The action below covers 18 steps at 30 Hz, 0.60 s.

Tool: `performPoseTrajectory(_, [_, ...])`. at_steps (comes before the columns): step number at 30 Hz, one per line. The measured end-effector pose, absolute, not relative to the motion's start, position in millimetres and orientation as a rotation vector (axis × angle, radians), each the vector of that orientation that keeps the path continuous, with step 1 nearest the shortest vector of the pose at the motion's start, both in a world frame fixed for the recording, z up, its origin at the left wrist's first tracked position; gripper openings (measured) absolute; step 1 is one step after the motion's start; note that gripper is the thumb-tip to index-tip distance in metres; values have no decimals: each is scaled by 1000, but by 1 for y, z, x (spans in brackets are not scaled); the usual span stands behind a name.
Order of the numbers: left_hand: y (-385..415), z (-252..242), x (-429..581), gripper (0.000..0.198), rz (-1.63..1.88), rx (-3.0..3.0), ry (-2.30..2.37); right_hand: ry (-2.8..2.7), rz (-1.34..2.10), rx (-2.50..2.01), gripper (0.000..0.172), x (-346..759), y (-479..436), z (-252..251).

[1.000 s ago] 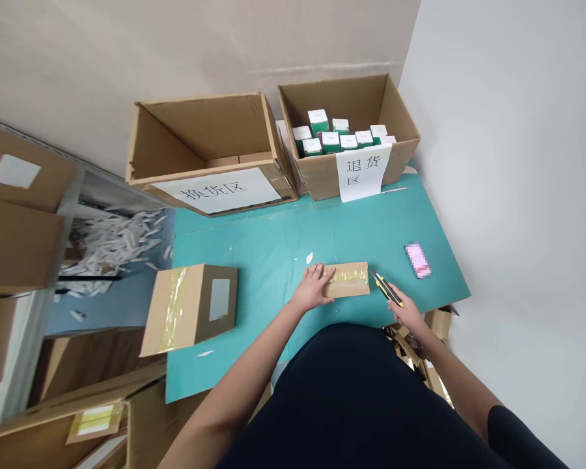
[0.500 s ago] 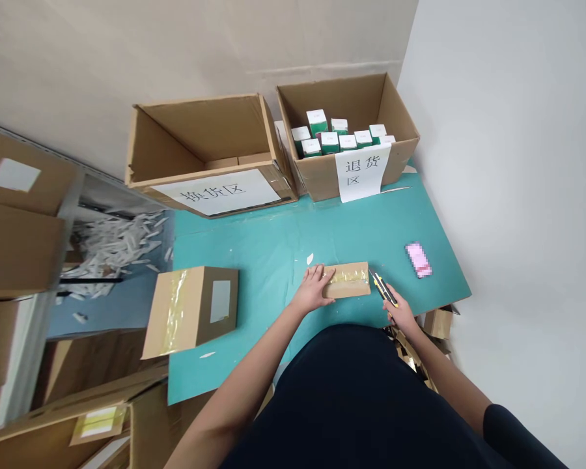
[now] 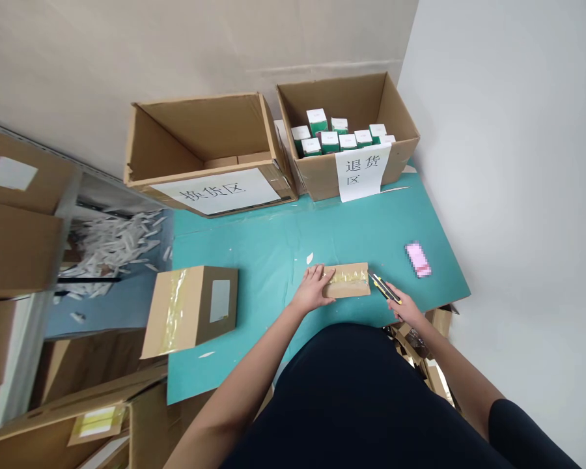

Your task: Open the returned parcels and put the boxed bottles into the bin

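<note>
A small cardboard box [image 3: 351, 288] with clear yellowish tape along its top lies near the front of the green table [image 3: 273, 251]. My left hand [image 3: 314, 290] presses on its left end, fingers spread over the top and thumb at the near side. In my right hand [image 3: 404, 306] is a yellow and black utility knife [image 3: 387, 288], gripped by its handle. Its blade points left, at the box's right end by the tape; whether the tip touches the cardboard I cannot tell.
A taped carton [image 3: 185, 312] with a white label stands at the left. Two open cartons sit at the back: one with a paper sign [image 3: 219, 192], the other [image 3: 317, 185] holding several green-and-white boxes. A pink, blurred-out object [image 3: 418, 260] lies at the right.
My right hand has shifted slightly right and down, and the utility knife now lies at a flatter angle. My left hand and the small box stay in place.
</note>
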State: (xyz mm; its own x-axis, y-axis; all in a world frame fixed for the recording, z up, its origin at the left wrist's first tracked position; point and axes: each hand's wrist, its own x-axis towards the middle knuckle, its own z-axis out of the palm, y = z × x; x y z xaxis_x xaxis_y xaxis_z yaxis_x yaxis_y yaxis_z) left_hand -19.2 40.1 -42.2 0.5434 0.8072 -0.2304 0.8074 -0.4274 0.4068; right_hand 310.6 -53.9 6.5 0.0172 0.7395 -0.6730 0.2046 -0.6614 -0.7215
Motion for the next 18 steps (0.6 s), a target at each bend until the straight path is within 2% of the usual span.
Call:
performPoseTrajectory(11, [38, -51, -20, 102, 51, 2350, 1321, -1063, 1756, -1849, 71, 317, -66, -6])
performPoseTrajectory(18, [39, -57, -23, 101, 63, 2352, 1301, -1116, 1770, -1920, 71, 317, -69, 8])
